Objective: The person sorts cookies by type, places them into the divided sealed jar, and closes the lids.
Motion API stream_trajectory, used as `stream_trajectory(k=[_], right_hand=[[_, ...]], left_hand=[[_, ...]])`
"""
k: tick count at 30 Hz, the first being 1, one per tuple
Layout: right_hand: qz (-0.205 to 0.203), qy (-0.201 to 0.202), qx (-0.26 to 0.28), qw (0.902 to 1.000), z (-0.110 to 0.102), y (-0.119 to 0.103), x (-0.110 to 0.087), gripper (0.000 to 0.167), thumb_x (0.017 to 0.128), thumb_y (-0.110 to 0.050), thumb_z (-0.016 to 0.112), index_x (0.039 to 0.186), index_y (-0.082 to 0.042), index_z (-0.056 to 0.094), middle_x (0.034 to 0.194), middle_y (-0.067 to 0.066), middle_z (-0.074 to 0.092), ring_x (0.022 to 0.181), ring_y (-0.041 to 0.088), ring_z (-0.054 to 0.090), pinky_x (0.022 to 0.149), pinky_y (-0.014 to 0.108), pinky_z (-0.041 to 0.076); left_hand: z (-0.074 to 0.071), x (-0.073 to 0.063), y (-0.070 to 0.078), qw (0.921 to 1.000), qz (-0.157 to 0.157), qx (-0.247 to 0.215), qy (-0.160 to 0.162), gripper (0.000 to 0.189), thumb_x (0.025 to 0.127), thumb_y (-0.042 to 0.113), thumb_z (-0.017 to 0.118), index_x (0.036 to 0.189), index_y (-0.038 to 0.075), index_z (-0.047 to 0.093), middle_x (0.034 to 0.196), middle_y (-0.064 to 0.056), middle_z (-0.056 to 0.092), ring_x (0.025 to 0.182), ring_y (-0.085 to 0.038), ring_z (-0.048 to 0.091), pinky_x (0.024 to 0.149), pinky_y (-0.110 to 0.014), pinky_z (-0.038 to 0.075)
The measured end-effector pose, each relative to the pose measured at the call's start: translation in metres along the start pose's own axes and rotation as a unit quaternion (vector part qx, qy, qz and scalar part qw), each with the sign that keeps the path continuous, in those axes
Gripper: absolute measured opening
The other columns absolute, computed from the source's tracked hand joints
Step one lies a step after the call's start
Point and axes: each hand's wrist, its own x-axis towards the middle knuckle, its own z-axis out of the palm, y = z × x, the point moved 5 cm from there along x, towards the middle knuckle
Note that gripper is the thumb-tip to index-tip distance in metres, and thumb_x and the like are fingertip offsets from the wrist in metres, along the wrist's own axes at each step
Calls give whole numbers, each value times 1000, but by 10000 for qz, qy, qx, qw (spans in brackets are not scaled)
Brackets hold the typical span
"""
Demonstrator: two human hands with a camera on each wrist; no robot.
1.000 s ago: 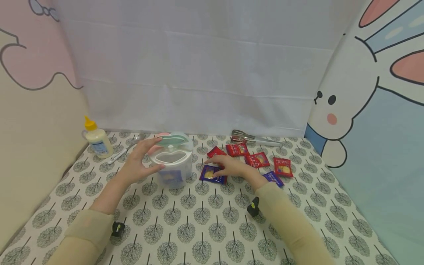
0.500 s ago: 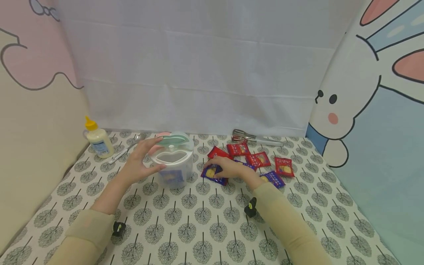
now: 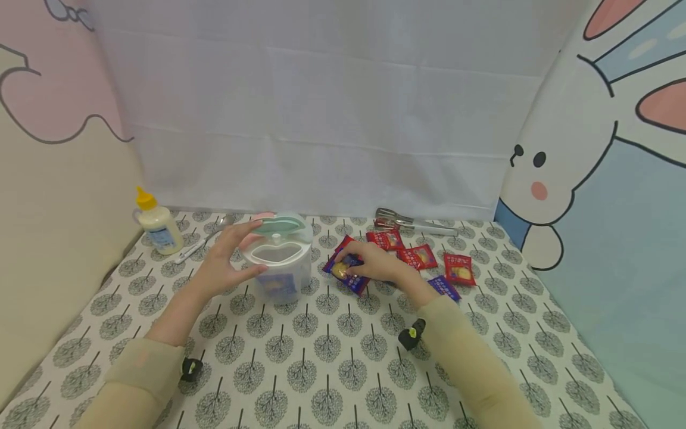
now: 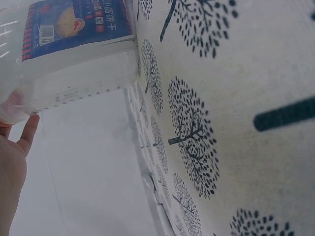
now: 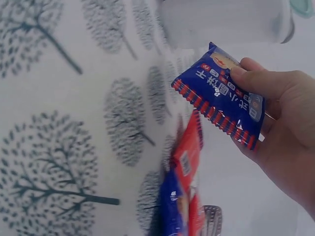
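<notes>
My left hand point(image 3: 220, 265) grips the side of a clear container point(image 3: 301, 271), thumb at the front and fingers at the back. Its lids are pink, green and white; an opening shows under the white rim. Inside, against the clear wall, lies a blue biscuit packet point(image 4: 78, 22). To the right of the container, my right hand point(image 3: 377, 263) pinches another blue biscuit packet point(image 5: 221, 96) between thumb and fingers. In the right wrist view this packet is held off the cloth, tilted, with its red-striped end toward the table.
Red biscuit packets point(image 3: 458, 270) and another blue packet point(image 3: 443, 288) lie right of my right hand. Metal tongs point(image 3: 429, 228) lie behind them. At the left stand a yellow-capped squeeze bottle point(image 3: 162, 231) and, beside it, a spoon point(image 3: 199, 246) on the tree-patterned cloth point(image 3: 300, 375).
My right hand has taken hold of the blue biscuit packet, which has turned and come up off the cloth. The left hand stays at the container.
</notes>
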Motion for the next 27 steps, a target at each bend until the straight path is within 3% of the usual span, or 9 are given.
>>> stream_trajectory(k=[5,8,13,19,24,27], right_hand=[[-189,243,163,9994,-20,-16,-5,30,86,-12,69,115,-19,62,113,-4,62,105,14,57,90,33,50],[-260,400,210,9986,-32,-26,-9,30,88,-12,67,116,-22,60,111,-8,61,94,12,57,80,30,51],[-640,959,121,9933,-53,-45,-12,30,89,-7,65,116,-18,62,110,-3,61,88,15,57,73,28,53],[-1028,1728,411,9787,-75,-69,-11,29,86,-4,66,114,-12,63,109,2,62,92,17,61,78,27,56],[-1484,2135,974,9607,-81,-93,-5,29,86,-1,66,114,-8,61,111,6,61,92,19,63,78,27,56],[-1676,2297,1219,9509,-79,-106,2,28,85,1,66,111,-7,60,110,7,61,91,19,64,77,25,57]], left_hand=[[0,0,1,10000,19,14,0,90,67,21,84,144,25,38,142,-3,44,131,-32,37,116,-56,5],[0,0,1,10000,17,19,0,89,67,21,84,144,25,38,142,-4,44,131,-33,37,117,-54,5],[0,0,1,10000,12,-37,-12,88,67,20,84,143,24,39,142,-4,44,131,-32,37,113,-62,12],[0,0,2,10000,-37,-80,-4,89,66,19,84,143,24,39,139,-4,46,127,-29,38,99,-72,28],[0,1,2,10000,-7,-26,-17,90,66,18,84,144,23,38,141,-4,45,130,-30,37,111,-64,14],[0,1,2,10000,-34,-36,-22,90,66,18,84,144,24,38,140,-5,45,130,-30,37,110,-65,15]])
